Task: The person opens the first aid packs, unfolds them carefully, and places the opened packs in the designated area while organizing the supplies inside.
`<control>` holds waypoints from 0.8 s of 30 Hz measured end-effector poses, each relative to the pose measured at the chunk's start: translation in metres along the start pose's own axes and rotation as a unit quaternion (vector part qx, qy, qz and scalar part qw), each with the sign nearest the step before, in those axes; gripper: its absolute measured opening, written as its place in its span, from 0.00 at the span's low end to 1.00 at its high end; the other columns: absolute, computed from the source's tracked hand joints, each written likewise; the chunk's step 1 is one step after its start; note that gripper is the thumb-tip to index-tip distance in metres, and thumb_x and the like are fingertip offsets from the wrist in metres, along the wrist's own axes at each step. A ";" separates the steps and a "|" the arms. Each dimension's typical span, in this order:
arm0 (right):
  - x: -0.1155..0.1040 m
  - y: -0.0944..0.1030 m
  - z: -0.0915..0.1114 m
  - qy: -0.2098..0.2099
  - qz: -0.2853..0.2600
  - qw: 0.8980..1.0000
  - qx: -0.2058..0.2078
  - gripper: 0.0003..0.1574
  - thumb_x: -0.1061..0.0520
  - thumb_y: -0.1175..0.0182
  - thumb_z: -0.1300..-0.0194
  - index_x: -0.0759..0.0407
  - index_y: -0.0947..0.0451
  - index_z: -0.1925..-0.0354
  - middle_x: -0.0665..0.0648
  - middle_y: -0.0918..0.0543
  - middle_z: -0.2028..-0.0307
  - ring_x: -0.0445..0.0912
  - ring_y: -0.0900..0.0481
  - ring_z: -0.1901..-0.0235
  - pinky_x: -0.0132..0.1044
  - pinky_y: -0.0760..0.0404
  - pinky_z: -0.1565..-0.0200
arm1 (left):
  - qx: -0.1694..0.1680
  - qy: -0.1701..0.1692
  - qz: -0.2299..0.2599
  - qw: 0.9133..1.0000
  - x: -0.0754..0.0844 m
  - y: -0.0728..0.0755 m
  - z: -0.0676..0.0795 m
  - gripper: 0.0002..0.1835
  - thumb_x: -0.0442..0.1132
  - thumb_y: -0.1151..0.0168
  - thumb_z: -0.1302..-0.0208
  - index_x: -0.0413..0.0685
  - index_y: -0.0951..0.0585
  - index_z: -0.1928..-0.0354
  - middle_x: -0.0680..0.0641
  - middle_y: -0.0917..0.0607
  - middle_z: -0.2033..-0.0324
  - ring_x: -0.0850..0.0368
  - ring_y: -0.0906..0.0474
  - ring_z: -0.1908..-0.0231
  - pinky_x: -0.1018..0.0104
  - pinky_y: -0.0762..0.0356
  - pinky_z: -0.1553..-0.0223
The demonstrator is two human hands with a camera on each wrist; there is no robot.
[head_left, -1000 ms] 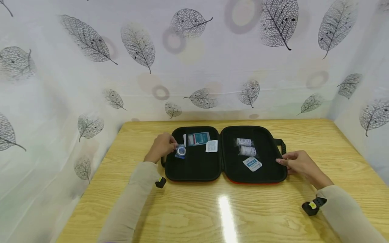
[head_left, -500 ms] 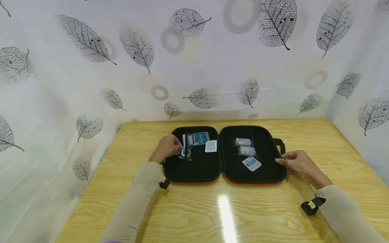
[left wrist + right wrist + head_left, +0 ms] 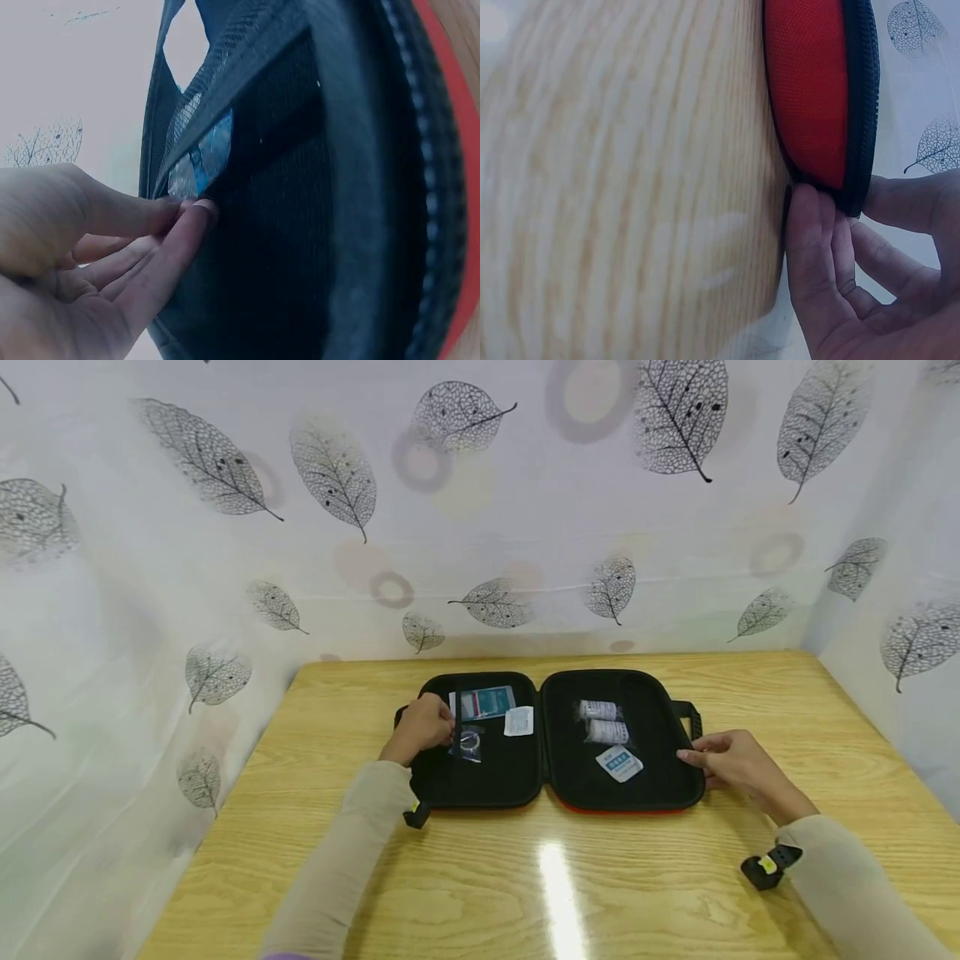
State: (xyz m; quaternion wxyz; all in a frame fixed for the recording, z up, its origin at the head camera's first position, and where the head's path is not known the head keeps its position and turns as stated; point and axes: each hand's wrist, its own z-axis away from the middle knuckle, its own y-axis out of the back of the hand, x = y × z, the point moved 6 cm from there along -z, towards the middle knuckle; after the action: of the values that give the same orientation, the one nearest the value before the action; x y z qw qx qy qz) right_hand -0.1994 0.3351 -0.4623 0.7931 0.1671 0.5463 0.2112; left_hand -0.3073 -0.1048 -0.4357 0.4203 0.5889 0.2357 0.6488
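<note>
A black-lined case with a red shell lies open flat, its left half (image 3: 495, 785) and right half (image 3: 652, 785) side by side. My left hand (image 3: 423, 725) is at the left half and pinches the edge of a small clear packet (image 3: 470, 745) with a ring-shaped roll inside. In the left wrist view, the blue-printed clear packet (image 3: 210, 154) sits partly behind the edge of a mesh pocket (image 3: 225, 82), between thumb and fingertips. My right hand (image 3: 735, 764) grips the right rim, thumb on top and fingers beneath the red shell (image 3: 810, 90).
The left half also holds a teal-and-white packet (image 3: 487, 702) and a small white packet (image 3: 519, 722). In the right half lie two wrapped white rolls (image 3: 606, 732) and a white-and-blue packet (image 3: 620, 763). A handle (image 3: 692, 718) juts out right. The wooden table (image 3: 480, 877) meets a leaf-print curtain.
My left hand has moved right and slightly down, taking the clear packet from the left half's outer side past the dark pocket edge. The right hand keeps its grip on the rim.
</note>
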 end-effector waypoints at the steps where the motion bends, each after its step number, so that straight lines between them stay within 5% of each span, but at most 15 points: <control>1: 0.000 0.000 0.000 0.001 -0.002 1.000 0.000 0.37 0.51 0.37 0.28 0.82 0.32 0.39 0.61 0.19 0.59 0.45 0.20 0.67 0.39 0.13 0.65 | 0.001 -0.001 -0.003 1.000 0.001 0.000 0.000 0.07 0.32 0.38 0.31 0.35 0.13 0.60 0.45 0.12 0.71 0.58 0.14 0.74 0.57 0.14 0.61; 9: 0.001 0.000 0.000 0.004 -0.010 1.000 0.001 0.35 0.52 0.37 0.28 0.82 0.31 0.41 0.59 0.19 0.62 0.45 0.21 0.67 0.38 0.13 0.66 | 0.030 -0.017 -0.055 0.998 0.008 0.015 0.002 0.06 0.32 0.36 0.33 0.38 0.12 0.62 0.47 0.14 0.77 0.57 0.17 0.77 0.63 0.19 0.72; 13: 0.001 0.000 -0.001 0.004 -0.006 1.000 0.002 0.35 0.52 0.37 0.28 0.81 0.31 0.41 0.59 0.19 0.62 0.45 0.21 0.67 0.38 0.14 0.66 | 0.030 -0.037 -0.021 0.999 0.014 0.023 0.000 0.07 0.32 0.36 0.32 0.36 0.13 0.59 0.46 0.13 0.73 0.56 0.17 0.75 0.65 0.20 0.73; 20: 0.001 0.000 0.000 0.004 -0.007 1.000 -0.001 0.34 0.52 0.37 0.28 0.81 0.31 0.41 0.58 0.19 0.63 0.45 0.21 0.68 0.38 0.14 0.67 | -0.002 -0.110 0.020 0.994 0.033 0.018 -0.012 0.09 0.35 0.36 0.30 0.36 0.12 0.56 0.42 0.11 0.65 0.54 0.17 0.69 0.62 0.19 0.66; 24: 0.001 0.000 -0.001 0.001 -0.007 1.000 -0.002 0.35 0.52 0.37 0.27 0.82 0.32 0.40 0.58 0.18 0.62 0.45 0.20 0.68 0.38 0.14 0.67 | -0.031 -0.107 0.034 0.993 0.042 0.006 -0.019 0.10 0.37 0.36 0.29 0.38 0.12 0.54 0.43 0.11 0.62 0.53 0.16 0.65 0.62 0.18 0.63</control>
State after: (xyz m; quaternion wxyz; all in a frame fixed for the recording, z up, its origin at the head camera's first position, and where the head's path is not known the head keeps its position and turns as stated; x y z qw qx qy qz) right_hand -0.1998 0.3355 -0.4640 0.7943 0.1617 0.5480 0.2067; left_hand -0.3256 -0.0701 -0.4107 0.4393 0.6493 0.1487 0.6027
